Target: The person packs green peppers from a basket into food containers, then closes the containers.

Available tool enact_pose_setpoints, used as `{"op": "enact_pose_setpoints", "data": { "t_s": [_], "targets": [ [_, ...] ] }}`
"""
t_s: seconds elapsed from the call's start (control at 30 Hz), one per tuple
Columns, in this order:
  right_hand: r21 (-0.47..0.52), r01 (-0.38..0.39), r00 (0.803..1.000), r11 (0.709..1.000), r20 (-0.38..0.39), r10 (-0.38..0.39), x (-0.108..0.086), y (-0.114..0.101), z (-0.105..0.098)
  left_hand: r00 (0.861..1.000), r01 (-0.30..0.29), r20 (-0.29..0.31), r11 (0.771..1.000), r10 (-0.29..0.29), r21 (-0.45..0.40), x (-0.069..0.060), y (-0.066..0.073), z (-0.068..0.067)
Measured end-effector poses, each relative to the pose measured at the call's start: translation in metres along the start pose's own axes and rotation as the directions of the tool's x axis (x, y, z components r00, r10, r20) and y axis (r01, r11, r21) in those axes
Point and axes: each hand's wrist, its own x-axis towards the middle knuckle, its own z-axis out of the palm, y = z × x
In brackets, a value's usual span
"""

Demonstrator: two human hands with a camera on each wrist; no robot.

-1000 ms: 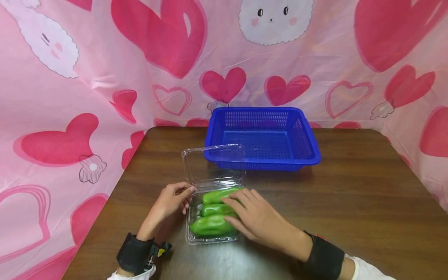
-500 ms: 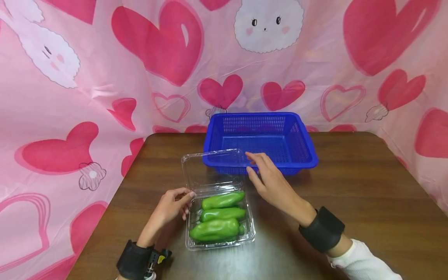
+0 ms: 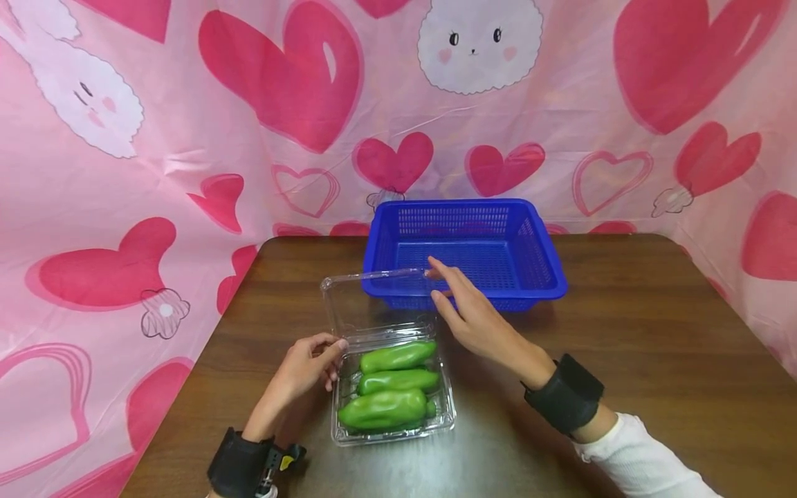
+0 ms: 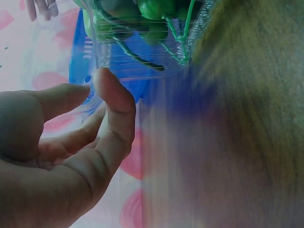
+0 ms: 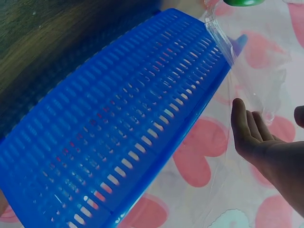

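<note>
Three long green peppers [image 3: 382,409] lie side by side in a clear plastic clamshell container [image 3: 450,408], whose lid [image 3: 367,301] stands up at the back. At the container's left rim, by the hinge, my left hand [image 3: 304,366] pinches the plastic edge between thumb and index finger. The left wrist view shows this pinch of the hand [image 4: 71,147] close up. My right hand [image 3: 476,315] is at the lid's upper right corner with fingers extended; whether they touch the plastic is hard to tell. In the right wrist view the fingers [image 5: 247,128] lie beside the lid.
Behind the container a blue plastic basket [image 3: 535,294] with slotted walls stands on the brown wooden table [image 3: 641,346]. The raised lid overlaps its front left part in the head view. A pink heart-patterned cloth [image 3: 236,90] hangs along the back and sides.
My right hand has gone from over the peppers up to the lid's right side, then slightly left towards its corner. My left hand has kept its place at the rim.
</note>
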Motion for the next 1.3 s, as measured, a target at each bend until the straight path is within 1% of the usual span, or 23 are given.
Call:
{"op": "enact_pose_setpoints", "data": {
  "t_s": [0.1,0.23,0.3,0.4,0.43,0.5,0.53,0.57,0.6,0.67,0.73,0.8,0.87,0.9,0.93,0.97,1.03,1.1,1.13,1.2,1.27,1.3],
  "targets": [
    [-0.010,0.007,1.000,1.000,-0.016,-0.007,-0.004,-0.004,-0.002,1.000,0.010,0.009,1.000,-0.009,-0.018,-0.002,0.000,-0.002],
    [-0.009,0.014,0.999,1.000,-0.038,-0.014,-0.013,-0.010,-0.003,0.999,0.008,0.039,0.999,-0.006,-0.052,-0.007,-0.004,-0.006],
    [-0.014,0.023,0.998,1.000,-0.054,-0.023,-0.019,-0.012,-0.003,0.999,0.010,0.043,0.997,-0.007,-0.073,-0.009,-0.007,-0.008],
    [-0.031,0.039,0.996,0.999,-0.081,-0.042,-0.026,-0.015,-0.004,0.999,0.028,0.045,0.994,-0.023,-0.104,-0.014,-0.010,-0.011],
    [-0.037,0.045,0.995,0.998,-0.083,-0.048,-0.028,-0.016,-0.005,0.998,0.038,0.058,0.992,-0.031,-0.119,-0.015,-0.010,-0.012],
    [-0.044,0.063,0.994,0.997,-0.084,-0.066,-0.033,-0.018,-0.005,0.992,0.063,0.118,0.987,-0.046,-0.147,-0.019,-0.011,-0.016],
    [-0.044,0.068,0.994,0.997,-0.081,-0.071,-0.035,-0.019,-0.006,0.985,0.085,0.162,0.983,-0.059,-0.164,-0.021,-0.011,-0.017],
    [-0.041,0.075,0.994,0.996,-0.078,-0.078,-0.037,-0.021,-0.006,0.974,0.110,0.216,0.977,-0.069,-0.182,-0.023,-0.012,-0.019],
    [-0.040,0.079,0.994,0.996,-0.070,-0.082,-0.039,-0.022,-0.006,0.958,0.138,0.277,0.969,-0.078,-0.204,-0.026,-0.012,-0.021],
    [-0.035,0.090,0.994,0.995,-0.058,-0.092,-0.043,-0.024,-0.005,0.917,0.195,0.390,0.949,-0.088,-0.246,-0.031,-0.014,-0.024],
    [-0.024,0.092,0.995,0.995,-0.048,-0.093,-0.048,-0.025,-0.004,0.870,0.252,0.487,0.922,-0.081,-0.296,-0.037,-0.016,-0.026],
    [-0.014,0.087,0.995,0.996,-0.037,-0.088,-0.054,-0.024,-0.002,0.828,0.292,0.558,0.890,-0.052,-0.350,-0.042,-0.019,-0.026],
    [-0.011,0.076,0.997,0.997,-0.033,-0.076,-0.062,-0.022,0.000,0.799,0.323,0.601,0.857,-0.019,-0.401,-0.048,-0.021,-0.025],
    [-0.014,0.069,0.997,0.998,-0.030,-0.069,-0.066,-0.021,0.001,0.788,0.334,0.616,0.842,-0.003,-0.424,-0.051,-0.022,-0.024],
    [-0.015,0.059,0.998,0.998,-0.028,-0.059,-0.070,-0.020,0.002,0.780,0.342,0.626,0.829,0.012,-0.442,-0.054,-0.024,-0.023],
    [-0.018,0.049,0.998,0.999,-0.024,-0.050,-0.074,-0.019,0.004,0.774,0.344,0.632,0.820,0.028,-0.457,-0.057,-0.025,-0.022],
    [-0.029,0.034,0.999,0.999,-0.016,-0.034,-0.081,-0.017,0.006,0.764,0.338,0.643,0.811,0.060,-0.478,-0.063,-0.026,-0.021],
    [-0.030,0.030,1.000,0.999,-0.008,-0.030,-0.088,-0.016,0.007,0.755,0.327,0.650,0.809,0.086,-0.487,-0.068,-0.028,-0.020],
    [-0.028,0.026,1.000,0.999,-0.007,-0.027,-0.091,-0.016,0.008,0.755,0.322,0.650,0.810,0.093,-0.490,-0.070,-0.028,-0.019],
    [-0.020,0.026,1.000,0.999,-0.006,-0.027,-0.097,-0.015,0.009,0.760,0.316,0.644,0.813,0.093,-0.490,-0.073,-0.029,-0.017],
    [-0.003,0.022,1.000,1.000,-0.008,-0.022,-0.101,-0.014,0.010,0.771,0.316,0.632,0.813,0.079,-0.488,-0.075,-0.030,-0.015],
    [0.007,0.015,1.000,1.000,-0.009,-0.015,-0.103,-0.014,0.010,0.779,0.316,0.623,0.815,0.069,-0.485,-0.076,-0.029,-0.013]
  ]
}}
